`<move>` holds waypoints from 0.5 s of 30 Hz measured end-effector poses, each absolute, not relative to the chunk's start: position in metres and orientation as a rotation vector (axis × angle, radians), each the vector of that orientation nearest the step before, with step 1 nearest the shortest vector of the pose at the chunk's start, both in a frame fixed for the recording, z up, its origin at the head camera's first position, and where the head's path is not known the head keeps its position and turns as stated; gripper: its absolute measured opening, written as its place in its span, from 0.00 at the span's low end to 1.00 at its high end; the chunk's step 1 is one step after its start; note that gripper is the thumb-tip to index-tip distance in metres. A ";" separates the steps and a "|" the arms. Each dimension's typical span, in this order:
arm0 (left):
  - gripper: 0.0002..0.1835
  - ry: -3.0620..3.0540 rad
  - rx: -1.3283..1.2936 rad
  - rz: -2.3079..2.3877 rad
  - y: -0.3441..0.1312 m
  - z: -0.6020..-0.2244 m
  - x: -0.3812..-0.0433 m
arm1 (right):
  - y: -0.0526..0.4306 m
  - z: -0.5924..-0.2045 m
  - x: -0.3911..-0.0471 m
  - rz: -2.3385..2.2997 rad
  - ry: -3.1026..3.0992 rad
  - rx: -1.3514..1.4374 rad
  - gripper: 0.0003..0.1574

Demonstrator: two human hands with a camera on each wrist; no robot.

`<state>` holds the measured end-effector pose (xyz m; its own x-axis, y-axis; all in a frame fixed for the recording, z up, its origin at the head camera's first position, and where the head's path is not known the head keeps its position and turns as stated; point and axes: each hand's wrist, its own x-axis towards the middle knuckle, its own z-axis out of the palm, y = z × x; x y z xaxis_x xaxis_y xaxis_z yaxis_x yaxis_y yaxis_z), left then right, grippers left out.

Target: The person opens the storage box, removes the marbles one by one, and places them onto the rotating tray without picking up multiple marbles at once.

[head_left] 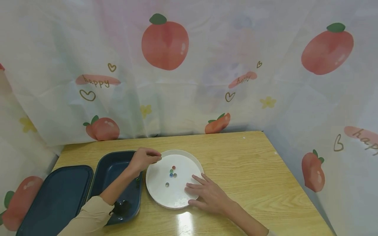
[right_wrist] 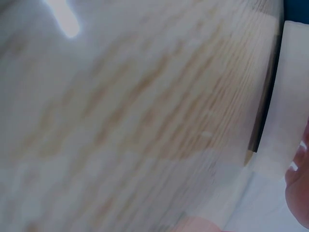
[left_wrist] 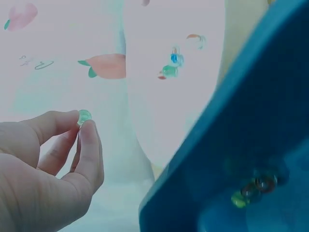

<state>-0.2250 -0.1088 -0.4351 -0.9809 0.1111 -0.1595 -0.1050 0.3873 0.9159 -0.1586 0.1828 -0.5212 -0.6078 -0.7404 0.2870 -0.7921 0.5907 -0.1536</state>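
In the left wrist view, a pale green glass marble [left_wrist: 84, 117] is pinched between the thumb and fingertips of my left hand [head_left: 143, 160]. That hand is above the left rim of a round white plate [head_left: 184, 172]. Loose marbles lie on the plate: a red one [head_left: 173, 167], a green one [head_left: 171, 171], a blue one [head_left: 171, 175] and some clear ones [head_left: 167, 184]. My right hand [head_left: 209, 195] is spread with its fingers over the plate's right rim. In the right wrist view, only fingertips [right_wrist: 298, 191] show, beside the plate's white side [right_wrist: 287, 96].
Left of the plate stands a dark blue tray [head_left: 101, 177], partly hidden by my left forearm. Several marbles [left_wrist: 265, 183] lie inside it, and a dark rounded object [head_left: 121, 208] sits near its front. Another flat dark blue piece [head_left: 59, 193] lies farther left. Printed cloth [head_left: 183, 91] hangs behind the table.
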 end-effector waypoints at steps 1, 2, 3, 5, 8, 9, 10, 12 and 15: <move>0.10 2.439 0.006 1.649 -0.106 -0.436 -0.226 | 0.183 -0.521 -0.159 0.396 -2.627 1.282 0.29; 0.10 2.432 0.011 1.654 -0.104 -0.438 -0.227 | 0.183 -0.520 -0.158 0.400 -2.627 1.284 0.29; 0.10 2.434 0.013 1.655 -0.102 -0.439 -0.228 | 0.183 -0.520 -0.158 0.400 -2.632 1.283 0.29; 0.10 2.429 0.008 1.661 -0.098 -0.441 -0.230 | 0.183 -0.520 -0.158 0.404 -2.636 1.284 0.29; 0.09 2.441 -0.002 1.636 -0.091 -0.445 -0.232 | 0.183 -0.520 -0.159 0.408 -2.635 1.284 0.29; 0.09 2.442 -0.017 1.630 -0.089 -0.446 -0.233 | 0.183 -0.520 -0.159 0.404 -2.639 1.282 0.29; 0.09 2.441 -0.030 1.622 -0.086 -0.448 -0.234 | 0.183 -0.520 -0.159 0.402 -2.634 1.284 0.29; 0.08 2.455 -0.041 1.598 -0.082 -0.451 -0.235 | 0.183 -0.520 -0.159 0.400 -2.625 1.288 0.29; 0.08 2.467 -0.056 1.573 -0.076 -0.455 -0.237 | 0.183 -0.520 -0.159 0.401 -2.616 1.296 0.29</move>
<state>-0.2365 -0.0763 -0.4552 -0.9763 0.0826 -0.2000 -0.1464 0.4281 0.8918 -0.1591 0.1833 -0.5204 -0.5980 -0.7471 0.2902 -0.7997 0.5803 -0.1540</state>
